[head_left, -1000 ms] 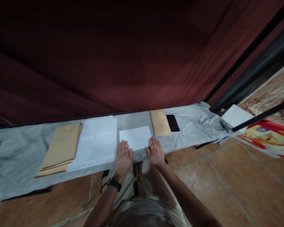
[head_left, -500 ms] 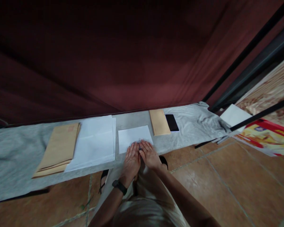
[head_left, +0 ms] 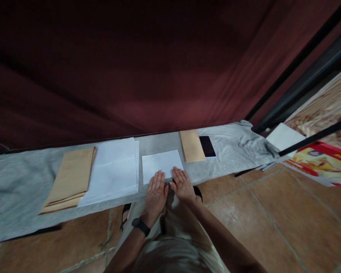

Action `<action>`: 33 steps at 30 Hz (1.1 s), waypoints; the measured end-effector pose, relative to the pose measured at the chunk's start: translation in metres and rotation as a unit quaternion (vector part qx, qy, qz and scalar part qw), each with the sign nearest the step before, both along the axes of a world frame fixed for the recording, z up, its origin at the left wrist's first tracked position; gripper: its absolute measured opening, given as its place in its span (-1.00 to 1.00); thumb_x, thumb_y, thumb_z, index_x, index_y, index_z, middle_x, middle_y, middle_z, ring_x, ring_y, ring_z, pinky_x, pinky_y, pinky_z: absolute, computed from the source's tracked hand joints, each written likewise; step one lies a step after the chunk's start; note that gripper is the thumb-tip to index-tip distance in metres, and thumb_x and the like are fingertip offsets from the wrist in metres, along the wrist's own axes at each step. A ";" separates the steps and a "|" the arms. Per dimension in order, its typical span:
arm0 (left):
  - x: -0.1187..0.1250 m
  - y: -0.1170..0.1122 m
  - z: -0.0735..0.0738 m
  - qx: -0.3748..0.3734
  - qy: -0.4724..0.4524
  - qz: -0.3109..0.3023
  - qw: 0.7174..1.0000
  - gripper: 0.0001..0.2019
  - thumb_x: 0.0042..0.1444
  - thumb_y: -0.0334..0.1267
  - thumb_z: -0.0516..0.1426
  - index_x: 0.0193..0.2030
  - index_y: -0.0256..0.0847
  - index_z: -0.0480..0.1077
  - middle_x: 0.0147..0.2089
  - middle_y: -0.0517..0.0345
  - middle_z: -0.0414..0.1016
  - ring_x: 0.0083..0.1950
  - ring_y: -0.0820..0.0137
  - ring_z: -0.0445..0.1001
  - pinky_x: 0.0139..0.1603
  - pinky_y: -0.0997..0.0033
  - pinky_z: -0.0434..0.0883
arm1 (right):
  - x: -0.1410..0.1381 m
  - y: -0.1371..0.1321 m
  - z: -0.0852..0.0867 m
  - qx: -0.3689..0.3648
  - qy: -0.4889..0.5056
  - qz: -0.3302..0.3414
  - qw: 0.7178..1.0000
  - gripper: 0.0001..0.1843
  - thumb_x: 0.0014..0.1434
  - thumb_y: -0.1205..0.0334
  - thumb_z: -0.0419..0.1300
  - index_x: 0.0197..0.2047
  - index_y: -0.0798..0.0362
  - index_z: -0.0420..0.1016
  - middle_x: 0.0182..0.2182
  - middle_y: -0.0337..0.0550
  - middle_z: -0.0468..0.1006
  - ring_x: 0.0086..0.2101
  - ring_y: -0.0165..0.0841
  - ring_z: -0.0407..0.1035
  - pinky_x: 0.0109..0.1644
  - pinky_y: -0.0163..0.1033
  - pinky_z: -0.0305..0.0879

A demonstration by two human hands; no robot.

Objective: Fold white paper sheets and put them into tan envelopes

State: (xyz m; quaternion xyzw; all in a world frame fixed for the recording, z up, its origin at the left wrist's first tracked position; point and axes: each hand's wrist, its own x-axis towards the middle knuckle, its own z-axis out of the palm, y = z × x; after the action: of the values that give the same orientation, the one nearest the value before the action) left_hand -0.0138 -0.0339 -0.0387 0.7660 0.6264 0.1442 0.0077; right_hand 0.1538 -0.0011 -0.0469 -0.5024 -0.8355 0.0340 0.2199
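Note:
A folded white sheet of paper lies on the grey cloth that covers a low surface in front of me. My left hand rests flat with fingers stretched out on the sheet's near edge; a black watch is on its wrist. My right hand lies flat beside it, fingertips on the sheet's near right part. Both hands hold nothing. To the left is a stack of white paper, and further left a pile of brown envelopes.
A single brown envelope and a black phone lie right of the sheet. A dark red curtain hangs behind. At the far right are a white sheet, a colourful printed poster and black poles. The floor is orange tile.
A second ago my hands lay apart on the sheet's near corners. They slid together to the middle of its near edge, and now have parted slightly again.

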 end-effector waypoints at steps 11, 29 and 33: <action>0.003 0.009 0.006 0.013 -0.026 0.018 0.999 -0.42 0.40 -0.16 -0.16 0.48 -0.36 0.03 0.49 -0.17 0.13 0.54 0.19 0.02 0.49 0.01 0.13 | 0.020 -0.001 -0.005 -0.002 -0.005 -0.023 1.000 -0.37 0.46 0.06 -0.07 0.46 0.24 0.10 0.38 0.12 0.22 0.36 -0.12 0.10 0.43 0.09 0.04; 0.001 0.080 -0.002 -0.010 -0.017 0.001 1.000 -0.41 0.40 -0.15 -0.17 0.48 -0.39 0.03 0.52 -0.16 0.03 0.56 0.17 -0.09 0.52 -0.02 -0.03 | 0.012 -0.003 -0.004 -0.011 -0.005 -0.054 0.998 -0.42 0.46 0.10 -0.03 0.42 0.23 0.19 0.36 0.11 0.26 0.34 -0.11 0.14 0.44 0.10 0.00; -0.006 0.089 -0.003 -0.028 -0.010 0.021 0.999 -0.43 0.40 -0.16 -0.18 0.48 -0.30 0.06 0.51 -0.06 0.09 0.55 0.17 -0.05 0.52 -0.03 -0.05 | 0.007 0.003 0.005 -0.025 0.018 -0.070 0.997 -0.47 0.47 0.12 -0.08 0.37 0.22 0.28 0.32 0.11 0.33 0.32 -0.11 0.18 0.44 0.12 -0.02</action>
State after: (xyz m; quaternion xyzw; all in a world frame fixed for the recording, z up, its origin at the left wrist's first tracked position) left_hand -0.0200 0.0550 -0.0417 0.7505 0.6462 0.1347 0.0320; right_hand 0.1609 0.0019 -0.0420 -0.5641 -0.7933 0.0483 0.2240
